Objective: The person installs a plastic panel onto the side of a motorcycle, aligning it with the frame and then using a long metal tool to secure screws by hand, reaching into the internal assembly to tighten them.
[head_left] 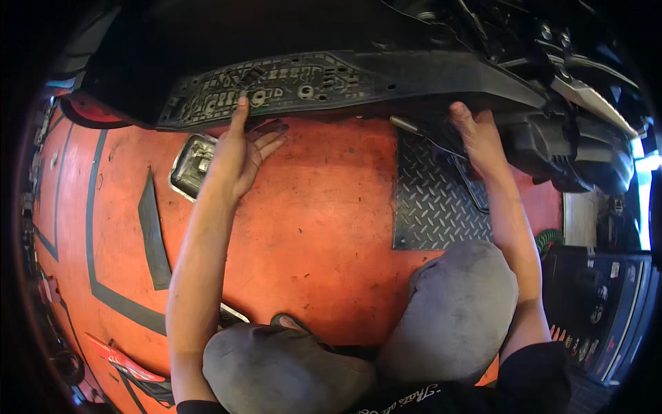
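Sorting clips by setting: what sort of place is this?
Probably a vehicle repair workshop. Both hands, left hand and right hand, are on a black plastic underbody panel above an orange painted floor with a metal tread plate.

I count two hands, left (238,155) and right (479,138), one black panel (358,79), one tread plate (431,200).

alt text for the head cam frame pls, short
A crouching person presses both bare hands against the underside of a black plastic vehicle panel: left hand on its ribbed section, right hand further along its edge. Below is an orange painted floor with a steel tread plate; grey-trousered knees fill the foreground.
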`<action>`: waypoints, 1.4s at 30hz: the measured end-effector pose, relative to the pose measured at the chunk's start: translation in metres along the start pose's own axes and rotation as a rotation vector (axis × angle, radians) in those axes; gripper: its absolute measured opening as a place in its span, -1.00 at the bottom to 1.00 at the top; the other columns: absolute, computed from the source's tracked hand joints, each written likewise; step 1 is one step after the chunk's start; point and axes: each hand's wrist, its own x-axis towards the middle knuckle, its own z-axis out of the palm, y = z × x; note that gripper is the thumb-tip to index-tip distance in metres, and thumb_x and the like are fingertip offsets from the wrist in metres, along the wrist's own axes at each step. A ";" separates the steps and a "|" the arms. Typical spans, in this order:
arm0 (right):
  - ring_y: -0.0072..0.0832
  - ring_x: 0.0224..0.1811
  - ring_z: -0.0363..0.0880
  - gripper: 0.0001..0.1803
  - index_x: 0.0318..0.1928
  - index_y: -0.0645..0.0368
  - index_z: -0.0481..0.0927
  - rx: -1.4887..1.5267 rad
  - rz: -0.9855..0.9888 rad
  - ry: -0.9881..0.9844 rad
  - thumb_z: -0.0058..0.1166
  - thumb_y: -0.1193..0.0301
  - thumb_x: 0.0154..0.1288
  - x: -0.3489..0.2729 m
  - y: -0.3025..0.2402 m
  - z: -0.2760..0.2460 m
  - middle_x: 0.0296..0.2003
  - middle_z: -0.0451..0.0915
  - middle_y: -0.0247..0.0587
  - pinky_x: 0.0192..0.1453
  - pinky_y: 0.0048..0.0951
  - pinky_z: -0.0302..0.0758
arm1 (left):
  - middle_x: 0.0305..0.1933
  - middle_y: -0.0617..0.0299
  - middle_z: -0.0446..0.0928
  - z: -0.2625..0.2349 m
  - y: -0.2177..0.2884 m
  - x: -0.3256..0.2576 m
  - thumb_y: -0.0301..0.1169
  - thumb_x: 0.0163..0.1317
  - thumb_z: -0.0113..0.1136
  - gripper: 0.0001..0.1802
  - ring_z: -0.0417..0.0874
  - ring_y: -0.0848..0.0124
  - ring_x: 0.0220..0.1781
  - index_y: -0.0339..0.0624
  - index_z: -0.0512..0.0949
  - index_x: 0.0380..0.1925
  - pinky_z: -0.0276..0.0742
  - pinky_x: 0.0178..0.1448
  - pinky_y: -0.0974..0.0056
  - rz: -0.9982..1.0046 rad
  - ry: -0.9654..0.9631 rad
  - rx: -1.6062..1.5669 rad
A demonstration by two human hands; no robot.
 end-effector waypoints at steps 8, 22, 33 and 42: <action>-0.33 0.01 0.64 -0.35 0.08 0.42 0.48 0.040 -0.066 -0.205 0.44 0.18 0.17 0.008 -0.024 0.006 0.00 0.65 -0.02 0.13 -0.33 0.58 | 0.25 -0.55 0.31 -0.001 0.006 0.011 -0.16 0.56 -0.12 -0.35 0.44 -0.19 0.34 -0.61 0.11 0.30 0.52 0.39 0.00 -0.037 0.062 0.057; -0.28 -0.33 0.74 -0.53 0.04 0.38 0.58 0.256 -0.177 -0.016 0.37 0.38 0.19 0.004 0.033 0.012 -0.42 0.69 0.07 -0.24 -0.28 0.60 | 0.05 -0.16 0.59 -0.009 0.024 0.024 0.17 0.45 -0.09 -0.23 0.70 0.16 0.03 -0.48 0.44 0.10 0.70 0.17 0.21 -0.181 0.258 0.514; -0.07 0.02 0.65 -0.57 0.08 0.38 0.59 0.147 -0.064 -0.122 0.08 0.24 0.42 -0.003 0.043 0.001 -0.13 0.69 0.13 0.17 -0.16 0.51 | 0.06 -0.24 0.58 0.009 0.018 0.011 0.40 0.37 -0.28 0.03 0.67 0.10 0.03 -0.54 0.32 0.20 0.65 0.12 0.15 -0.261 0.318 0.755; -0.23 -0.17 0.64 -0.69 0.04 0.22 0.64 0.140 -0.021 -0.173 0.13 0.31 0.40 0.001 0.049 0.000 -0.24 0.67 -0.01 -0.04 -0.26 0.51 | 0.18 -0.23 0.47 0.170 -0.003 -0.038 -0.10 -0.12 0.63 -0.03 0.61 0.00 0.01 -0.41 0.35 0.20 0.53 0.09 0.11 1.239 -0.004 1.898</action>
